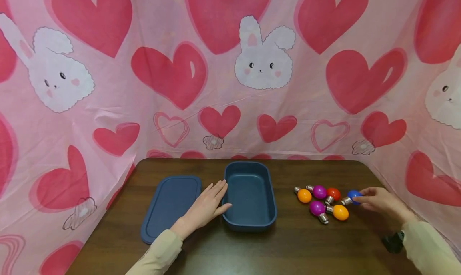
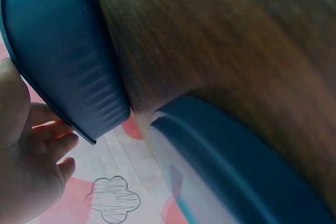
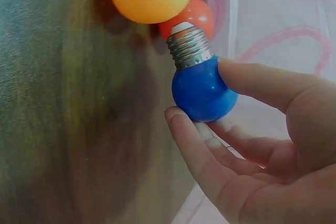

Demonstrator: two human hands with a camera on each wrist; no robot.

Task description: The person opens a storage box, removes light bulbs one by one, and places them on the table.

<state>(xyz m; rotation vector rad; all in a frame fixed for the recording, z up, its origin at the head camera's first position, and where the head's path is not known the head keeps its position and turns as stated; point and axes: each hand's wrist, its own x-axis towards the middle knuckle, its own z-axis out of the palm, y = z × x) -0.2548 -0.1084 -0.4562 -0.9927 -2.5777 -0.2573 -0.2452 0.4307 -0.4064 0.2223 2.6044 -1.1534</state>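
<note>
My right hand (image 1: 383,203) pinches a blue light bulb (image 3: 203,92) at the right of the table. In the right wrist view the thumb is on one side of its round glass and the fingertips on the other, with the silver screw base pointing away from the palm. To its left lie an orange bulb (image 1: 340,213), a red bulb (image 1: 333,193) and a purple bulb (image 1: 317,208). My left hand (image 1: 206,206) rests with straight fingers on the left rim of a dark blue rectangular box (image 1: 248,195), which contains nothing.
A flat dark blue lid (image 1: 172,203) lies left of the box, under the left forearm. Another purple bulb (image 1: 319,192) and orange bulb (image 1: 304,195) lie with the group. A small black object (image 1: 393,242) is by the right sleeve. A heart-patterned cloth (image 1: 230,123) hangs around the wooden table (image 1: 288,251).
</note>
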